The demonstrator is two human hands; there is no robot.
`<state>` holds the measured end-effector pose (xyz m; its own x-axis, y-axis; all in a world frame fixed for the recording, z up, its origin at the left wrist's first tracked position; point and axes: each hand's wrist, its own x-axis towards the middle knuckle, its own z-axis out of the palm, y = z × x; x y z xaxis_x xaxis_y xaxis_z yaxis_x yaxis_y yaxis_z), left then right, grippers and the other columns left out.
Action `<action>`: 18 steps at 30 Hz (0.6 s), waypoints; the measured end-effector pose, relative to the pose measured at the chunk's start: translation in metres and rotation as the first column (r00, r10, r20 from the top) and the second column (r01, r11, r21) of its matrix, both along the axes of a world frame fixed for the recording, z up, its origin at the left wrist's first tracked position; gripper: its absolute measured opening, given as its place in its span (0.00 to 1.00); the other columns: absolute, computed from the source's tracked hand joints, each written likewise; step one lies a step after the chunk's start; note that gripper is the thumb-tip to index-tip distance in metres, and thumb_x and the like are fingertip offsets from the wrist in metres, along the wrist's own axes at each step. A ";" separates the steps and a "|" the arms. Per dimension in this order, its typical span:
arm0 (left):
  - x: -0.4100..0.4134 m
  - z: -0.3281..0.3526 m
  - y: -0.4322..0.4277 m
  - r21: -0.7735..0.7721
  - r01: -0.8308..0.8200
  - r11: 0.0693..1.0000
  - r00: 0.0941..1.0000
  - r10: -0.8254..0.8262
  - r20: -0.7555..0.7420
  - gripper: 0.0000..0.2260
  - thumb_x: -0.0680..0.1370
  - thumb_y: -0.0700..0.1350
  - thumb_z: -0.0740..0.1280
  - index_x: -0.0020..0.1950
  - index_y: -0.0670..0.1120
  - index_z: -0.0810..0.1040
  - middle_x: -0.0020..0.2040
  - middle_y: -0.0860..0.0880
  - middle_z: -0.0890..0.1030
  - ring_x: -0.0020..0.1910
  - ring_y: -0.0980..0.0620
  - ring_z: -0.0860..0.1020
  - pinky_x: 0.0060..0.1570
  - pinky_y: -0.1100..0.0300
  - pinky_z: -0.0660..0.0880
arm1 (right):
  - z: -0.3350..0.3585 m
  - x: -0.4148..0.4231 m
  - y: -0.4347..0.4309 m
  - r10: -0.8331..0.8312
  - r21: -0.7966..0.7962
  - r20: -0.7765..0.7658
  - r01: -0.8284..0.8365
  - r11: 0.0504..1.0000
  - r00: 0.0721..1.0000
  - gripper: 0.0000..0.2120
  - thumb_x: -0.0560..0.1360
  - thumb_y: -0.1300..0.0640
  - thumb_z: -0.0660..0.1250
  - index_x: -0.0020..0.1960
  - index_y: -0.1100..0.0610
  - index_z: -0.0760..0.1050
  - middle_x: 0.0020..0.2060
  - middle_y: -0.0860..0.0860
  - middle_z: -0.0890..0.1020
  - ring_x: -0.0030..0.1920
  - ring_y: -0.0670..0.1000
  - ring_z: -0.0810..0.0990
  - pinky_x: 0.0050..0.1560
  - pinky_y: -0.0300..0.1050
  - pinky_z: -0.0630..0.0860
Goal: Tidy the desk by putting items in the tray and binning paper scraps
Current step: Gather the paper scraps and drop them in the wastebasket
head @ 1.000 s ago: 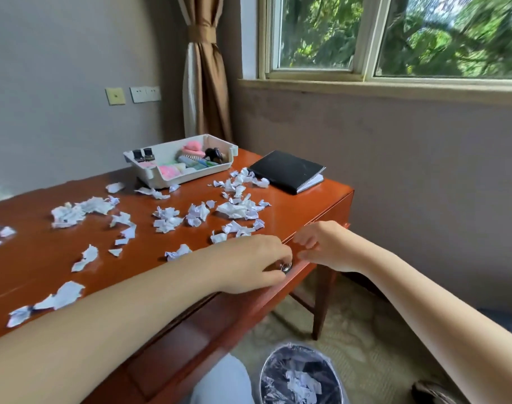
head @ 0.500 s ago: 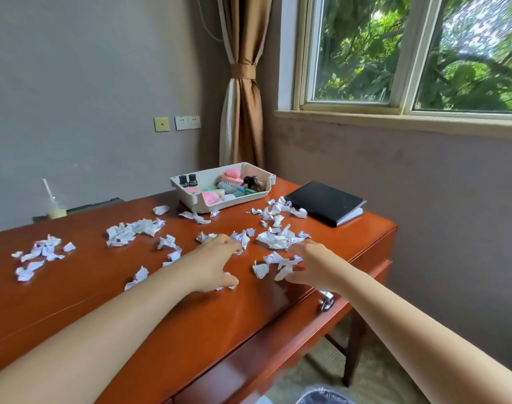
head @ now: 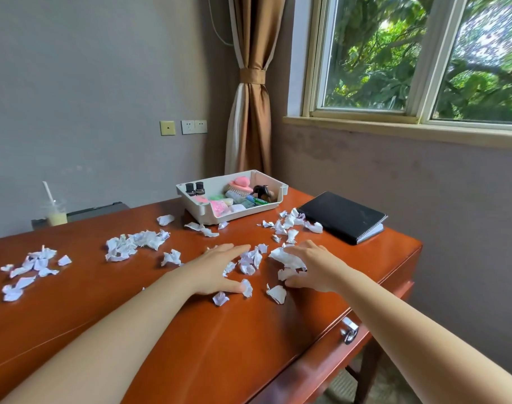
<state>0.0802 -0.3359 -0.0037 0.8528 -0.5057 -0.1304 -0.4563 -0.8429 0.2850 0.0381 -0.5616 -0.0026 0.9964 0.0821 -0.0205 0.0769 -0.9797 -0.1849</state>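
White paper scraps (head: 250,262) lie scattered over the red-brown desk (head: 190,345). My left hand (head: 220,268) lies flat on the desk with straight fingers, touching scraps at its fingertips and thumb. My right hand (head: 313,266) rests opposite it, fingers spread over a larger crumpled scrap (head: 287,258); a small heap sits between the two hands. A white tray (head: 203,212) at the back holds small bottles, a pink brush and other small items. More scrap heaps (head: 135,243) lie to the left.
A black notebook (head: 342,215) lies at the desk's back right corner. A drink cup with a straw (head: 55,212) stands at the far left behind the desk. The desk drawer with its metal knob (head: 349,333) stands slightly out. Wall and window are behind.
Both hands left the drawer knob at the desk's front edge and moved up onto the desktop among the scraps. My view rose, and the bin below is no longer visible.
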 end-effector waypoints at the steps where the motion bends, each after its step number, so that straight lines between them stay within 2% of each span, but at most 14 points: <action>1: 0.003 -0.001 -0.001 -0.015 0.029 0.999 1.000 -0.029 0.011 0.35 0.75 0.57 0.67 0.76 0.62 0.51 0.78 0.52 0.53 0.76 0.48 0.57 0.71 0.49 0.63 | 0.000 0.004 0.001 0.013 0.004 -0.014 -0.013 1.000 1.000 0.34 0.72 0.42 0.68 0.74 0.45 0.58 0.72 0.52 0.64 0.69 0.57 0.65 0.67 0.53 0.69; 5: 0.012 -0.001 -0.012 -0.014 0.104 0.994 0.993 -0.103 0.052 0.27 0.77 0.54 0.65 0.75 0.59 0.60 0.73 0.53 0.64 0.69 0.51 0.67 0.65 0.55 0.70 | -0.001 0.017 0.007 0.060 0.011 -0.024 -0.060 0.998 0.998 0.28 0.74 0.45 0.67 0.71 0.48 0.65 0.68 0.51 0.71 0.66 0.55 0.68 0.65 0.50 0.70; 9: 0.017 -0.001 -0.021 0.032 0.118 0.993 0.985 -0.121 0.121 0.22 0.78 0.51 0.65 0.71 0.53 0.68 0.68 0.50 0.71 0.64 0.49 0.72 0.62 0.52 0.72 | 0.002 0.027 0.015 0.068 0.056 -0.038 -0.066 0.996 0.997 0.21 0.74 0.50 0.68 0.66 0.51 0.73 0.63 0.52 0.76 0.60 0.54 0.75 0.58 0.46 0.76; 12: 0.017 -0.002 -0.026 0.065 0.094 0.993 0.972 -0.106 0.211 0.15 0.78 0.49 0.64 0.64 0.50 0.76 0.62 0.48 0.76 0.57 0.48 0.76 0.55 0.51 0.76 | 0.003 0.032 0.020 0.068 0.065 -0.042 -0.065 0.996 0.997 0.19 0.74 0.53 0.68 0.64 0.54 0.75 0.60 0.54 0.78 0.55 0.54 0.78 0.53 0.45 0.79; 15: 0.016 -0.003 -0.031 0.074 0.065 0.995 0.964 -0.082 0.251 0.10 0.79 0.47 0.62 0.58 0.48 0.78 0.54 0.46 0.80 0.49 0.48 0.78 0.44 0.55 0.75 | 0.002 0.036 0.024 0.057 0.051 -0.037 -0.056 0.997 0.998 0.17 0.73 0.55 0.68 0.61 0.55 0.77 0.56 0.55 0.80 0.51 0.55 0.80 0.50 0.48 0.80; 18: 0.015 -0.002 -0.035 0.088 0.042 0.995 0.963 -0.064 0.264 0.11 0.80 0.43 0.62 0.60 0.48 0.78 0.53 0.46 0.81 0.49 0.47 0.78 0.44 0.57 0.72 | 0.003 0.039 0.026 0.058 0.059 -0.018 -0.056 0.997 0.998 0.17 0.74 0.57 0.68 0.63 0.56 0.77 0.56 0.54 0.80 0.49 0.53 0.80 0.41 0.41 0.78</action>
